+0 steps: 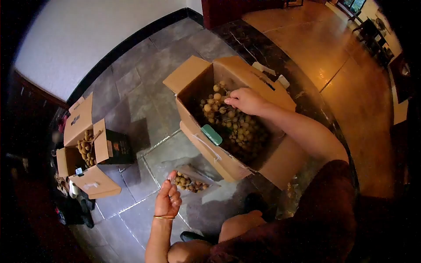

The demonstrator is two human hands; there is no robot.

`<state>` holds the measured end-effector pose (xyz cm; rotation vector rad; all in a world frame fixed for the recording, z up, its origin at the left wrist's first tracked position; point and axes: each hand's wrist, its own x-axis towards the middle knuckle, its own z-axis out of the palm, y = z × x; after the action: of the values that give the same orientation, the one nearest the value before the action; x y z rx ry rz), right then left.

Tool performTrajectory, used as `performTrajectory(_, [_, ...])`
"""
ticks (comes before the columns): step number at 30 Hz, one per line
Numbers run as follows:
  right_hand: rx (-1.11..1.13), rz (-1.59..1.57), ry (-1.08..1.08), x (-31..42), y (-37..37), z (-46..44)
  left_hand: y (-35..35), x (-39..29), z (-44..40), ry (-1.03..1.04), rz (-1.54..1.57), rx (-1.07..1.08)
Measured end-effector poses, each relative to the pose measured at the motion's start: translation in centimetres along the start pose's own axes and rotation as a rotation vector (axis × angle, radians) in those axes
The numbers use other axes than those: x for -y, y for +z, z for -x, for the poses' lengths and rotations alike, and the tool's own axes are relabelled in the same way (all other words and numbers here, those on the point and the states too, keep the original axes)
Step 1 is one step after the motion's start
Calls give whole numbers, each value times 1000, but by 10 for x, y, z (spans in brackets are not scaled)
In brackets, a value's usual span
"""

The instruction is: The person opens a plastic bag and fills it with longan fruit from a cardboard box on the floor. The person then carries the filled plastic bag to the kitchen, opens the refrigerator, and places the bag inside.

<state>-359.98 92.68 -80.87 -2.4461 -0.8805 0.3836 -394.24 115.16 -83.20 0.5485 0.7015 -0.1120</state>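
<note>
My left hand (pixel 168 199), with a gold bangle on the wrist, is closed on the top of a clear plastic bag (pixel 209 182). Several loose round brown longans (pixel 187 181) lie inside the bag, which hangs over the floor. Inside the large open cardboard box (pixel 189 115), my right hand (pixel 247 101) pinches at a bunch of longans (pixel 213 100) near the box's far side. More longans (pixel 241 131) fill the box below it. The exact spot the right fingertips grip is partly hidden.
At the left stands a smaller open box (pixel 103 184) holding longans on stems (pixel 87 149). Shoes (pixel 83 204) lie beside it. A green tab (pixel 211 134) sits on the large box's near rim. Grey floor tiles (pixel 158 92) meet a white wall (pixel 101 35).
</note>
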Motion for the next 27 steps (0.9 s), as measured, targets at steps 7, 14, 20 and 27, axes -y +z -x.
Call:
performTrajectory(7, [-142, -10, -120, 2, 7, 6, -6, 1, 0, -18, 12, -15])
performTrajectory(14, [127, 31, -60, -6, 73, -22, 2, 1, -6, -43, 9, -25])
performTrajectory(20, [116, 162, 16, -6, 47, -7, -5, 1, -2, -17, 1, -14])
performTrajectory(27, [219, 175, 462, -84, 110, -15, -2, 2, 1, -11, 1, -6])
